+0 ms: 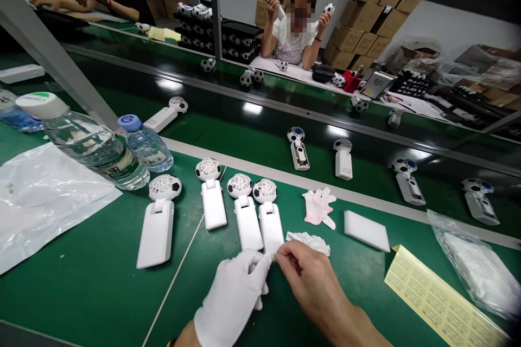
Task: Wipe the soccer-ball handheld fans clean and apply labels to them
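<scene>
My left hand, in a white cloth glove, is closed with its thumb and fingertips pinched together. My bare right hand pinches close beside it, the two sets of fingertips almost meeting. Whatever small thing lies between them is too small to make out. Just beyond my fingers lie two white handheld fans with football-patterned heads, one on the left and one on the right. Farther left are another fan and a larger-looking one. A crumpled white cloth rests past my right hand.
Right of my hands lie a pink-stained glove, a white foam block, a yellow label sheet and a plastic bag. Water bottles stand left by a plastic sheet. Fans lie along the green conveyor; a co-worker sits opposite.
</scene>
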Action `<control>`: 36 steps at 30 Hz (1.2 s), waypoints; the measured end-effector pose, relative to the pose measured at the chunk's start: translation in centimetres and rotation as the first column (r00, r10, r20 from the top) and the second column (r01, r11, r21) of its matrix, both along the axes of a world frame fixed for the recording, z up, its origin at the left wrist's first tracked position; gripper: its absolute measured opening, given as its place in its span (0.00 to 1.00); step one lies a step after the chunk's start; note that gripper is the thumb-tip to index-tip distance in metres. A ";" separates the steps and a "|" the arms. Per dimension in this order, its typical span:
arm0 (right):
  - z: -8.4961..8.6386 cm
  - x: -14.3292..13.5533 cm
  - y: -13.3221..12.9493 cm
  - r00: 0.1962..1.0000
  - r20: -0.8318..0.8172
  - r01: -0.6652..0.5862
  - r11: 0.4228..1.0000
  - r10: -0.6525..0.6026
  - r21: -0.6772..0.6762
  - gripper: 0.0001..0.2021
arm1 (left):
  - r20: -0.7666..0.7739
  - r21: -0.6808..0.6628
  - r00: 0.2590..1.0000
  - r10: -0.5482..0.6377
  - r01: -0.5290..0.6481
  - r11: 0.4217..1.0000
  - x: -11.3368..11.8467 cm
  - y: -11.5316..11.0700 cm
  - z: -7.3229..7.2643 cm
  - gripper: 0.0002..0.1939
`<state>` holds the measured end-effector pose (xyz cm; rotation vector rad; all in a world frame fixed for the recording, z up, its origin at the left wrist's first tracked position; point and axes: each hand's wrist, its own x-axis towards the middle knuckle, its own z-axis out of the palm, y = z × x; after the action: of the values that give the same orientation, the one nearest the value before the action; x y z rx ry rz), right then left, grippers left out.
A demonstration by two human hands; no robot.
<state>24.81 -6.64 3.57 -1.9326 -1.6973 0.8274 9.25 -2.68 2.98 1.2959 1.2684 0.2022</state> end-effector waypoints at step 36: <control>-1.2 0.8 2.4 0.974 -0.182 0.102 0.980 -0.133 -0.172 0.08 | -0.215 0.303 0.957 -0.193 0.253 0.919 -1.6 -1.3 -2.1 0.15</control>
<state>25.58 -4.26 2.37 -1.9639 -1.4270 1.0971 7.67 -3.98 0.91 1.7697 1.2611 0.1372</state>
